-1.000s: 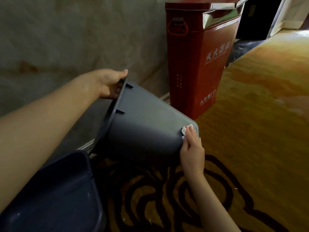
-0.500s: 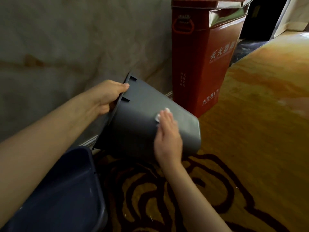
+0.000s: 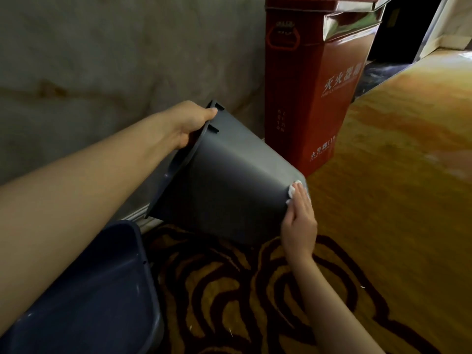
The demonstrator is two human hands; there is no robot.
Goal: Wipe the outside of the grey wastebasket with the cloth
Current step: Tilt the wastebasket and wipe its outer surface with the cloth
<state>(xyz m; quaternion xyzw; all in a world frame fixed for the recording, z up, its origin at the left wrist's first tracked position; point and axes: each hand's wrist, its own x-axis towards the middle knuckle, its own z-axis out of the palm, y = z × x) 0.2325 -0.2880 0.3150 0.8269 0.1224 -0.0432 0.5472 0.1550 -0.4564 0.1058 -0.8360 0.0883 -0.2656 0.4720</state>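
The grey wastebasket [image 3: 229, 180] is tipped on its side above the carpet, rim to the upper left, base to the lower right. My left hand [image 3: 187, 123] grips its rim from the open end. My right hand [image 3: 298, 221] lies flat against the basket's outer wall near the base edge. It presses a small white cloth [image 3: 292, 191] under the fingers, and only a bit of cloth shows past the fingertips.
A tall red box [image 3: 314, 98] with white lettering stands against the stone wall [image 3: 102, 60], right behind the basket. A dark blue bin [image 3: 102, 290] sits open at the lower left. Patterned yellow and brown carpet [image 3: 383, 226] spreads to the right.
My right hand with the cloth slid from the base edge up to the middle of the wall, then back down to the base edge. The left hand kept its hold on the rim.
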